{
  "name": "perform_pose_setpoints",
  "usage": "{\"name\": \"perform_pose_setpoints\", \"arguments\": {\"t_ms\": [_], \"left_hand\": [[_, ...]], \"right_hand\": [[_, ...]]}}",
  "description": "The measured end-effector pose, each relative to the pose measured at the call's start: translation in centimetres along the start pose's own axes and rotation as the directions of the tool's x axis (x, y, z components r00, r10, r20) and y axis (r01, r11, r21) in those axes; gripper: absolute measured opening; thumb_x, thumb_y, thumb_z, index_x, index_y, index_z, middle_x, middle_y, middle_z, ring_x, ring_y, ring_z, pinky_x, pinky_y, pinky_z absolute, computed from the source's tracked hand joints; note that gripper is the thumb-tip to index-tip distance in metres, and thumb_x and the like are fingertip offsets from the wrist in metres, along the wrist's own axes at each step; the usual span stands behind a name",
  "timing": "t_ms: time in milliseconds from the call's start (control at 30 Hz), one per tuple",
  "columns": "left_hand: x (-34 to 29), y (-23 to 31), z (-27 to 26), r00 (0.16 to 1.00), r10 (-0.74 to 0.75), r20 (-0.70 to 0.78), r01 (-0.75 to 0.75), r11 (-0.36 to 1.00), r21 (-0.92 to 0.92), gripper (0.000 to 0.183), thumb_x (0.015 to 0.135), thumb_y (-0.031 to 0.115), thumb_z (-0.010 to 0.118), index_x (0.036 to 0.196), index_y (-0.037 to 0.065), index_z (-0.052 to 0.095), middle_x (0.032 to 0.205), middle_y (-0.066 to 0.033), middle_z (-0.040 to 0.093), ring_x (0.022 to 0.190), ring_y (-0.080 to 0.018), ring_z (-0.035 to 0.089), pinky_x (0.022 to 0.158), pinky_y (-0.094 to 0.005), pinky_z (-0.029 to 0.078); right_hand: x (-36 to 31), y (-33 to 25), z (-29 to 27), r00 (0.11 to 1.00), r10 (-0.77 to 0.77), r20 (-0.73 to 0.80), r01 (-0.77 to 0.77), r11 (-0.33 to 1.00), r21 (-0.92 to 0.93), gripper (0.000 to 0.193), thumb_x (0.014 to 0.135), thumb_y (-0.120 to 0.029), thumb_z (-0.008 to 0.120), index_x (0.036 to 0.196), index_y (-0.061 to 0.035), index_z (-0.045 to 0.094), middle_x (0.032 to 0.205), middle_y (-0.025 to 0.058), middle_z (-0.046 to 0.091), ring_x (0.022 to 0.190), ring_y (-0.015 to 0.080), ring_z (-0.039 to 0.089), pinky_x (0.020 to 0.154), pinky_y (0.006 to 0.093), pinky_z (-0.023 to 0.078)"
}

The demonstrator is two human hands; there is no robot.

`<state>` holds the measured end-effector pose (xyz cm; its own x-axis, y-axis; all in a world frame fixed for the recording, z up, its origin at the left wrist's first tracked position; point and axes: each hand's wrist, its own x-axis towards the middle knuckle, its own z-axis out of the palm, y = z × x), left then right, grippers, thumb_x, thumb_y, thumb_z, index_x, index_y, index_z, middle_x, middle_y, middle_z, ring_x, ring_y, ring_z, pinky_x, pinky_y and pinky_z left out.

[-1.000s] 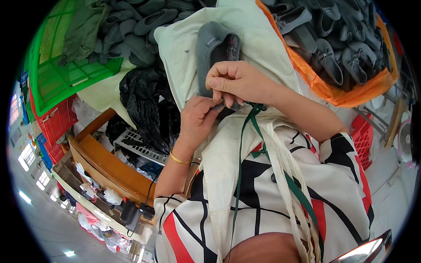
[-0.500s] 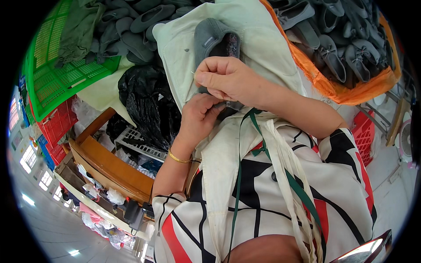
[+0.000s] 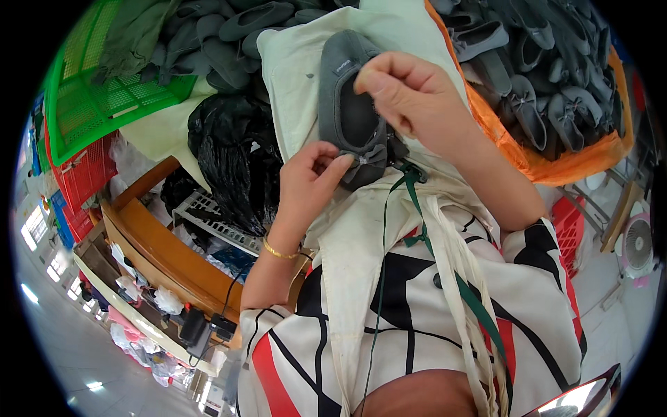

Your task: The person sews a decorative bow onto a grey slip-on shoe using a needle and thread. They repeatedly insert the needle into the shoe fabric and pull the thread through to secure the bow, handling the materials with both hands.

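A grey slip-on shoe (image 3: 332, 97) lies on white cloth in front of me, its heel pointing away and its toe toward my body. A small grey bow (image 3: 366, 161) sits on the toe. My left hand (image 3: 309, 184) grips the toe from the left, thumb pressed on the bow and fingers curled. Above the shoe's right side hovers my right hand (image 3: 424, 104), thumb and forefinger pinched together. Whatever that pinch holds is too small or hidden to make out.
An orange sack (image 3: 514, 149) full of grey shoes stands at the far right. Far left are a green plastic crate (image 3: 90, 115), more grey shoes (image 3: 208, 42) and a black plastic bag (image 3: 233, 153). A wooden-edged table (image 3: 167, 250) is on the left, a white fan (image 3: 637, 243) on the right.
My right hand has moved from over the toe up and to the right, away from my left hand. The shoe's opening and bow now show. My left hand stays at the toe.
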<state>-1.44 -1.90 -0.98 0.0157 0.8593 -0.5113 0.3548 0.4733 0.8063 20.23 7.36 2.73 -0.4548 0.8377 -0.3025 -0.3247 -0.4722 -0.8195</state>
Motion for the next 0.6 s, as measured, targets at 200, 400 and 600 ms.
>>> {"name": "perform_pose_setpoints", "arguments": {"t_ms": [200,400,600], "left_hand": [[-3.3,-1.0,0.6,0.994,-0.085,-0.068,0.101,0.954,0.283,0.049,0.076,0.038,0.085,0.095,-0.001,0.061,0.070,-0.0075,0.065,0.061,-0.0166,0.061,0.061,-0.0296,0.051],[-3.6,-0.2,0.9,0.977,0.009,-0.215,0.049,0.964,0.262,0.037,0.078,0.026,0.081,0.090,0.001,0.057,0.071,-0.0095,0.063,0.062,-0.0189,0.062,0.060,-0.0318,0.051],[-0.7,3.1,-6.9,0.847,0.340,-0.410,-0.405,0.911,-0.082,0.031,0.084,-0.005,0.061,0.112,0.002,0.050,0.094,-0.0015,0.059,0.083,-0.0084,0.057,0.077,-0.0232,0.048]], "right_hand": [[-0.8,0.4,-0.2,0.996,0.086,0.001,-0.086,0.996,0.017,0.023,0.102,-0.025,0.059,0.100,-0.0023,0.062,0.064,-0.0029,0.054,0.049,0.0032,0.048,0.044,0.0178,0.038],[-2.0,-1.2,2.2,0.991,0.037,0.126,-0.053,0.991,0.123,0.022,0.102,-0.023,0.058,0.098,-0.0019,0.060,0.062,-0.0023,0.052,0.049,0.0043,0.046,0.046,0.0192,0.037],[-2.9,-3.4,4.3,0.972,-0.114,0.207,0.104,0.993,0.062,0.021,0.103,-0.022,0.057,0.097,-0.0021,0.059,0.068,-0.0030,0.051,0.050,0.0026,0.042,0.047,0.0193,0.035]]}}
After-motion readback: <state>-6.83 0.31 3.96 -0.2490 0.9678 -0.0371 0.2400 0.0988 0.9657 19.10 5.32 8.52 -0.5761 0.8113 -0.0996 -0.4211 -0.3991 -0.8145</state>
